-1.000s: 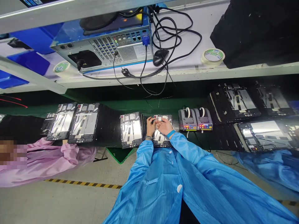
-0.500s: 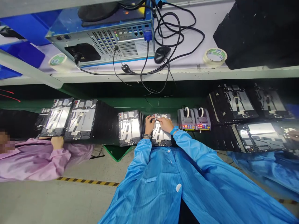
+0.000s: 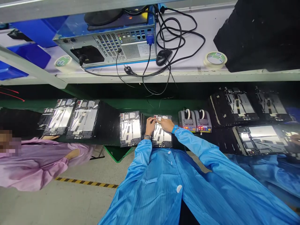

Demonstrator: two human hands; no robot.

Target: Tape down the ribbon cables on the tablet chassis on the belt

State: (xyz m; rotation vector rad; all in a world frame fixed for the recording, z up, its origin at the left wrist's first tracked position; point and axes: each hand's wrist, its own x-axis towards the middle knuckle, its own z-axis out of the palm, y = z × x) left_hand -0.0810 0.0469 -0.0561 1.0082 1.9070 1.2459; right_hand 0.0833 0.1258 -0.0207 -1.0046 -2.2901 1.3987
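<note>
An open tablet-like panel (image 3: pixel 161 140), with silver plates, black strips and small boards, lies flat on the bench in front of me. At its upper left edge, my left hand (image 3: pixel 150 126) rests with fingers bent together. My right hand (image 3: pixel 167 125) reaches over the upper part of the panel, its fingertips meeting the left ones. Both hands are closed in a pinch; whatever is between the fingers is too small to make out. Just left of my left hand stands a stack of similar panels (image 3: pixel 130 128). Two grey tape dispensers (image 3: pixel 195 121) with lit red displays stand to the right.
More panels lie left (image 3: pixel 83 120) and right (image 3: pixel 241 104). A co-worker in a pink sleeve (image 3: pixel 44 162) sits left; another blue sleeve (image 3: pixel 269 168) is at right. Above, a shelf holds a computer case (image 3: pixel 117 47), cables, a mouse (image 3: pixel 163 57) and a tape roll (image 3: pixel 215 59).
My hands stay at nearly the same spot on the panel, with slight finger shifts. The camera view has shifted a little. The pink-sleeved co-worker's arms have moved; one hand is lower, away from the panels.
</note>
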